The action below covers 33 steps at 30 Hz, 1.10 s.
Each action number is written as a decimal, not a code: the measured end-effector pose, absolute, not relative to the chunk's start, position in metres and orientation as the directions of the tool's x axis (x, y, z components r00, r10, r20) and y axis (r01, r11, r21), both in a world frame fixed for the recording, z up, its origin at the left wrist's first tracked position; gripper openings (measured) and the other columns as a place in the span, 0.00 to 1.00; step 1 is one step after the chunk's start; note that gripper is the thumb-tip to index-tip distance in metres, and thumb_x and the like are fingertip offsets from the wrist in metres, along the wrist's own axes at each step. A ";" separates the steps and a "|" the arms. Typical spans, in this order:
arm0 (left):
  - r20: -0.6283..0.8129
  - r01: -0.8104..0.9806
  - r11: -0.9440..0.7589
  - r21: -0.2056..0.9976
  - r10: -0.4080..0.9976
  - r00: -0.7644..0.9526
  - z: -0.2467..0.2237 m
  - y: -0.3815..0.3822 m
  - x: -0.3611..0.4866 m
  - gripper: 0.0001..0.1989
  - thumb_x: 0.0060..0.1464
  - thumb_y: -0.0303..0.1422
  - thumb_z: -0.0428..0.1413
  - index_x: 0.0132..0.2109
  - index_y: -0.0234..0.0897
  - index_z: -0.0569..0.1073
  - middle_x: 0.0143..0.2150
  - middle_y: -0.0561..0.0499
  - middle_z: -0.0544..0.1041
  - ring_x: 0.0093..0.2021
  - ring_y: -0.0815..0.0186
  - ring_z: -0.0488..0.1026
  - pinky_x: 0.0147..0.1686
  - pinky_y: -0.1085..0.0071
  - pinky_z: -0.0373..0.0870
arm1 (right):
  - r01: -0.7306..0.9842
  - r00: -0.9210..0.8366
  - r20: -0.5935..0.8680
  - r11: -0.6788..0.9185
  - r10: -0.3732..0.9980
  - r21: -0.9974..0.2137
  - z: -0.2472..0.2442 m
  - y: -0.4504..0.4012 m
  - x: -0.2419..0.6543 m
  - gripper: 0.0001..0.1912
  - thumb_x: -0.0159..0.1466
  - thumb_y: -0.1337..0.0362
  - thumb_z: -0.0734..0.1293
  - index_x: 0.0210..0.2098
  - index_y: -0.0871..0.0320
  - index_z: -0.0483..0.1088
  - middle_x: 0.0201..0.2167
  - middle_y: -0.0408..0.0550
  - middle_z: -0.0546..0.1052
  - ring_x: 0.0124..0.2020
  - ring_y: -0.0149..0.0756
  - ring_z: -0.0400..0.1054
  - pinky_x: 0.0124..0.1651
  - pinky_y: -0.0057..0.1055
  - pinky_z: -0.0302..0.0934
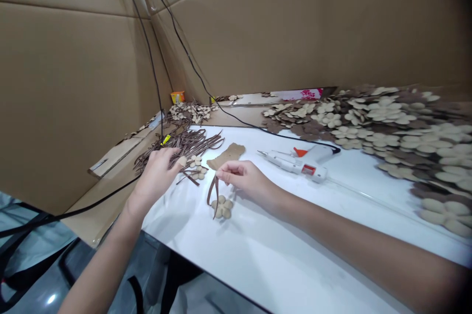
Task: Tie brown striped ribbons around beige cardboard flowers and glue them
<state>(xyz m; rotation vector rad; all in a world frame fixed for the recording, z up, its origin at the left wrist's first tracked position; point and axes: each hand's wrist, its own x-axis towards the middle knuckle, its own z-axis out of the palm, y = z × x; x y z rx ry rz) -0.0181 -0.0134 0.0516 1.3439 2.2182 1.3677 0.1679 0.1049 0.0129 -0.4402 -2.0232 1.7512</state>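
My left hand [157,176] hovers over the white tabletop [265,260], next to a pile of thin brown strips [180,148], with a small tan disc [182,161] pinched at its fingertips. My right hand [241,180] pinches the top of a looped brown strip [213,193]. That strip hangs down onto a small tan flower cutout [221,207]. Between my hands lie more tan flower pieces [197,167] and a long tan cutout [226,155].
A white hot glue gun [298,165] with an orange part lies to the right. Large heaps of tan and brown flower cutouts [387,132] fill the right side. Cardboard walls [62,83] rise behind, and a black cable [236,117] crosses the table.
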 end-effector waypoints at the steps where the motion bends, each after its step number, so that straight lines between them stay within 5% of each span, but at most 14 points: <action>1: 0.266 0.595 0.137 0.792 0.799 -0.539 0.052 -0.017 -0.011 0.14 0.45 0.35 0.60 0.41 0.39 0.76 0.48 0.47 0.73 0.58 0.52 0.56 0.55 0.67 0.50 | -0.042 -0.860 0.115 0.156 0.497 -0.987 0.013 0.104 0.168 0.17 0.59 0.51 0.64 0.28 0.60 0.68 0.20 0.38 0.61 0.18 0.25 0.52 0.19 0.24 0.44; 5: 0.189 0.531 0.069 0.845 0.890 -0.416 0.038 -0.022 0.021 0.11 0.49 0.38 0.58 0.37 0.38 0.77 0.39 0.48 0.77 0.42 0.58 0.70 0.37 0.71 0.63 | -0.075 -0.867 0.156 0.186 0.473 -0.980 0.016 0.098 0.169 0.16 0.60 0.52 0.63 0.28 0.60 0.68 0.21 0.39 0.63 0.21 0.26 0.54 0.22 0.25 0.47; 10: 0.163 0.367 -0.016 0.930 0.913 -0.375 0.017 -0.018 0.042 0.13 0.53 0.40 0.54 0.30 0.34 0.74 0.26 0.52 0.72 0.26 0.68 0.66 0.26 0.75 0.61 | -0.085 -0.841 0.213 0.269 0.497 -0.960 0.022 0.091 0.172 0.12 0.61 0.57 0.63 0.28 0.59 0.68 0.22 0.40 0.65 0.24 0.28 0.56 0.26 0.26 0.49; 16: 0.202 0.308 -0.061 0.949 0.869 -0.451 0.013 -0.019 0.050 0.11 0.53 0.39 0.55 0.36 0.36 0.74 0.30 0.52 0.73 0.28 0.67 0.67 0.28 0.74 0.62 | -0.034 -0.774 0.244 0.346 0.585 -0.938 0.024 0.087 0.172 0.10 0.61 0.59 0.63 0.29 0.58 0.69 0.20 0.39 0.64 0.23 0.29 0.56 0.25 0.26 0.50; 23: 0.395 0.461 -0.134 0.877 0.747 -0.535 0.017 -0.019 0.055 0.05 0.49 0.30 0.59 0.35 0.41 0.78 0.41 0.48 0.76 0.51 0.57 0.64 0.52 0.67 0.56 | -0.034 -0.747 0.300 0.416 0.593 -0.909 0.019 0.082 0.170 0.11 0.62 0.58 0.62 0.30 0.57 0.70 0.25 0.42 0.70 0.28 0.32 0.62 0.32 0.28 0.55; 33: 0.390 0.444 -0.155 0.882 0.769 -0.506 0.012 -0.021 0.049 0.03 0.51 0.30 0.56 0.30 0.37 0.72 0.35 0.49 0.75 0.40 0.60 0.71 0.40 0.68 0.63 | -0.034 -0.719 0.397 0.541 0.571 -0.840 0.022 0.073 0.174 0.10 0.63 0.60 0.62 0.29 0.57 0.69 0.25 0.43 0.71 0.26 0.32 0.62 0.30 0.27 0.55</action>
